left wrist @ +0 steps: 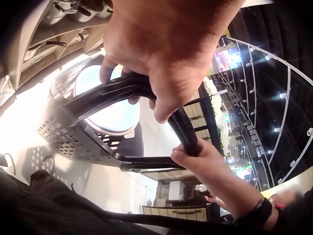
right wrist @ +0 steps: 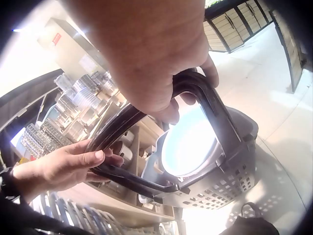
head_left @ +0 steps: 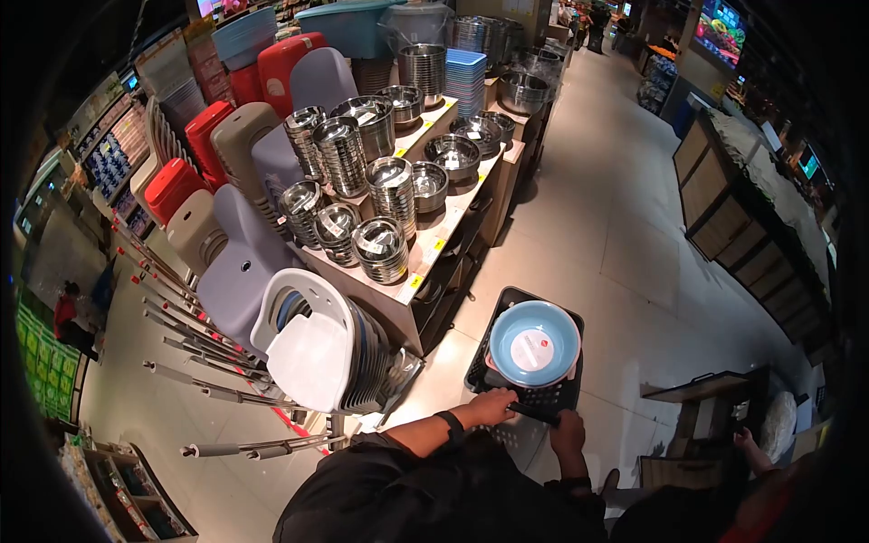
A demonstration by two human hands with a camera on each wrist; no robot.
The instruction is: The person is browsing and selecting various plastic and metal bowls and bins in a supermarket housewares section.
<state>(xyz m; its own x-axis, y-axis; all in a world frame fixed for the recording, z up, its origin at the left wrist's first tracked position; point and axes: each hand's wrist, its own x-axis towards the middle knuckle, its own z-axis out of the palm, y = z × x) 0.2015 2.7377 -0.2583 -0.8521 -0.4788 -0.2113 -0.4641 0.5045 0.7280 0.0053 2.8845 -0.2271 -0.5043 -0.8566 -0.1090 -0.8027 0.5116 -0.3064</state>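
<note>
A dark grey perforated shopping basket (head_left: 477, 355) hangs in front of the body, seen from above in the head view. Inside it sits a round light-blue basin (head_left: 554, 319) with a white label (head_left: 532, 349) on its bottom; a pinkish rim shows below its edge. My left hand (head_left: 491, 407) grips the left part of the black basket handle (head_left: 534, 414). Further right, my right hand (head_left: 568, 433) holds the same handle. Both wrist views show fingers curled round the handle bars, with the basin glaring white behind.
Stacked steel pots (head_left: 391, 195) fill a wooden display shelf (head_left: 425, 271) ahead on the left. Beside it stand stacked plastic stools (head_left: 308, 357) and grey-gripped poles (head_left: 226, 448). A tiled aisle (head_left: 615, 226) runs forward, with wooden counters (head_left: 751, 226) along its right. Another person's hand (head_left: 753, 450) appears lower right.
</note>
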